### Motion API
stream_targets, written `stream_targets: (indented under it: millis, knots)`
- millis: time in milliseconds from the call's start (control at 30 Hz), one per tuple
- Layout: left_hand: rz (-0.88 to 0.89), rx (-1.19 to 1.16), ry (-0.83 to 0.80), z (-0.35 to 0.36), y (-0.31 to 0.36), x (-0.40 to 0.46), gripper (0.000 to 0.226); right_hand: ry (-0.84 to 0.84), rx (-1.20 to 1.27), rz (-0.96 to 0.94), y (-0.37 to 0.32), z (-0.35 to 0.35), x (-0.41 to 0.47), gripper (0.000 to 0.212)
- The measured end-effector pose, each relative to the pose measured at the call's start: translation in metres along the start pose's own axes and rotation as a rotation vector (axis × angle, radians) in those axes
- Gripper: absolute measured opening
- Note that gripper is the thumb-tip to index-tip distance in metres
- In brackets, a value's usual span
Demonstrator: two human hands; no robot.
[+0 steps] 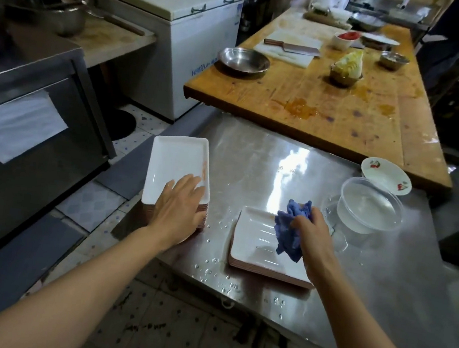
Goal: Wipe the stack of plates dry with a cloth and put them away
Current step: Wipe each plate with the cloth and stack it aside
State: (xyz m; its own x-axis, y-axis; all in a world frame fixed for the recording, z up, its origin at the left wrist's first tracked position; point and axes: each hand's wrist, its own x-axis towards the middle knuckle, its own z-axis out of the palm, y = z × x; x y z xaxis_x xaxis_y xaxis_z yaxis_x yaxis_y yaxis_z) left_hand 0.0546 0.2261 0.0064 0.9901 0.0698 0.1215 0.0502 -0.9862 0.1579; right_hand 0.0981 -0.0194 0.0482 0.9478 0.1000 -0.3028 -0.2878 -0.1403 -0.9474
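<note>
Here left hand (181,205) rests on plate stack (176,165); right hand (311,230) grips cloth (290,231).

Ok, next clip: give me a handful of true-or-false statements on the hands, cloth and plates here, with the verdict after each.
1. The right hand grips a blue cloth. True.
2. The left hand holds the cloth as well. False: it rests flat on the taller stack of plates, holding nothing.
3. The cloth hangs over the shorter stack of plates. True.
4. Both stacks sit on the wooden table. False: they sit on the steel counter, nearer the camera than the wooden table.
5. The clear plastic container stands between the two stacks. False: it stands to the right of the shorter stack.
</note>
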Motion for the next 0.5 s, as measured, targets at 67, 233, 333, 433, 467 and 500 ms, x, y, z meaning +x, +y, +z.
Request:
stream_targets:
  millis: [67, 233, 333, 433, 467, 500]
  knots:
    - [0.160, -0.101, 0.151, 0.001, 0.023, 0.002, 0.048, 0.053, -0.032, 0.002, 0.005, -0.011, 0.002, 0.018]
    - [0.021, -0.266, -0.069, 0.029, 0.067, 0.008, 0.047, 0.180, -0.173, 0.025, 0.026, -0.041, 0.001, 0.043]
    - [-0.152, -0.258, -0.237, 0.048, 0.077, 0.012, 0.045, 0.208, -0.183, 0.044, 0.035, -0.054, -0.003, 0.050]
    - [-0.270, -0.307, -0.356, 0.063, 0.081, 0.012, 0.048, 0.233, -0.177, 0.057, 0.043, -0.061, -0.006, 0.049]
    - [-0.280, -0.314, -0.390, 0.068, 0.080, 0.011, 0.049, 0.243, -0.176, 0.064, 0.045, -0.063, -0.006, 0.049]
    - [-0.286, -0.320, -0.421, 0.073, 0.080, 0.011, 0.047, 0.251, -0.175, 0.070, 0.047, -0.065, -0.006, 0.048]
